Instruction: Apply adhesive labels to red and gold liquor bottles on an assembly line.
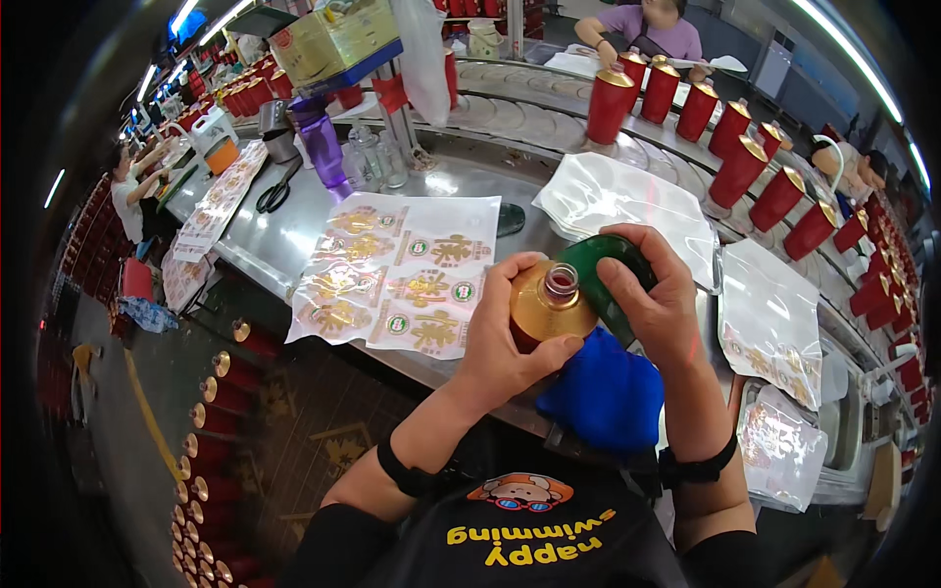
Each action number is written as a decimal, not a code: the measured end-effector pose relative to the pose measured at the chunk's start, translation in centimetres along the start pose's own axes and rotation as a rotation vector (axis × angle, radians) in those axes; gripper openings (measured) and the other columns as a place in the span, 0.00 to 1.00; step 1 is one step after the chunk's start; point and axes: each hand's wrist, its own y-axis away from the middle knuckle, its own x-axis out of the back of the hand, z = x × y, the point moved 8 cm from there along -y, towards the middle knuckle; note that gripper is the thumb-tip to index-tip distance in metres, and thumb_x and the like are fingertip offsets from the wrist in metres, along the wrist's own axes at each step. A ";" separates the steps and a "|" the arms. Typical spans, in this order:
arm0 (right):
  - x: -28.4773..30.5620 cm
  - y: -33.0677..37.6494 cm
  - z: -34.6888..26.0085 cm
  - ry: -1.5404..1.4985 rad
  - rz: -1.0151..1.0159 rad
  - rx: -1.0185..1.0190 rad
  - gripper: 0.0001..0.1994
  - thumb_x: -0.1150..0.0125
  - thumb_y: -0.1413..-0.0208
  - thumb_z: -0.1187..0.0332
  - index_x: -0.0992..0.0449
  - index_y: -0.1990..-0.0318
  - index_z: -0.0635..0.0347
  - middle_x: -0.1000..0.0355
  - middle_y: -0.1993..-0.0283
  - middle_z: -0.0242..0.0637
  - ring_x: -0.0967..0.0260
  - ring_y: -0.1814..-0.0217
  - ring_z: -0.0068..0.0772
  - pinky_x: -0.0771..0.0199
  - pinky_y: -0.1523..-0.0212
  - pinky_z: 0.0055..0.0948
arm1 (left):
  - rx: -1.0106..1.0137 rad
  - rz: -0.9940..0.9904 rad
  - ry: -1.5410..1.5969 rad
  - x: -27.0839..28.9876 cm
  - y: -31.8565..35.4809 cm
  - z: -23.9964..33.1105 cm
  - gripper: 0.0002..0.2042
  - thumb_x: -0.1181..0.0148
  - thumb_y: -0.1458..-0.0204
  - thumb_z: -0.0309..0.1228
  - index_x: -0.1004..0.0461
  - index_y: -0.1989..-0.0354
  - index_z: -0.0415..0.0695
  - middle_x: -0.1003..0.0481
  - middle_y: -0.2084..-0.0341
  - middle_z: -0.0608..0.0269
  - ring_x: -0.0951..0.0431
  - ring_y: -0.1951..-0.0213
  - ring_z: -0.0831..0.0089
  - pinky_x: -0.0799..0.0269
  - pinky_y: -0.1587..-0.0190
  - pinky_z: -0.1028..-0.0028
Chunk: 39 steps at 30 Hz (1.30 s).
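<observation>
My left hand is wrapped round a bottle with a gold shoulder and an open glass neck. The bottle is tilted so its neck points up toward me; most of its body is hidden. My right hand grips a dark green, rounded flat piece, thumb on its face, against or very near the bottle's right side. Whether the two touch I cannot tell. Below the hands lies a bundled blue cloth. Left of them, a sheet of gold and green decals rests on the metal table.
Red bottles with gold shoulders stand along a curved conveyor, where a person works. Black scissors, a purple bottle and glass bottles are at the back left. More red bottles stand low at left. White sheets lie right.
</observation>
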 end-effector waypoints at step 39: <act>1.3 -0.9 -1.5 0.325 0.007 0.053 0.13 0.37 0.47 0.69 0.24 0.56 0.65 0.24 0.63 0.34 0.28 0.62 0.23 0.28 0.56 0.25 | 0.172 -0.234 0.403 -1.7 1.0 -0.1 0.42 0.28 0.59 0.32 0.48 0.36 0.41 0.36 0.46 0.58 0.34 0.43 0.71 0.38 0.40 0.71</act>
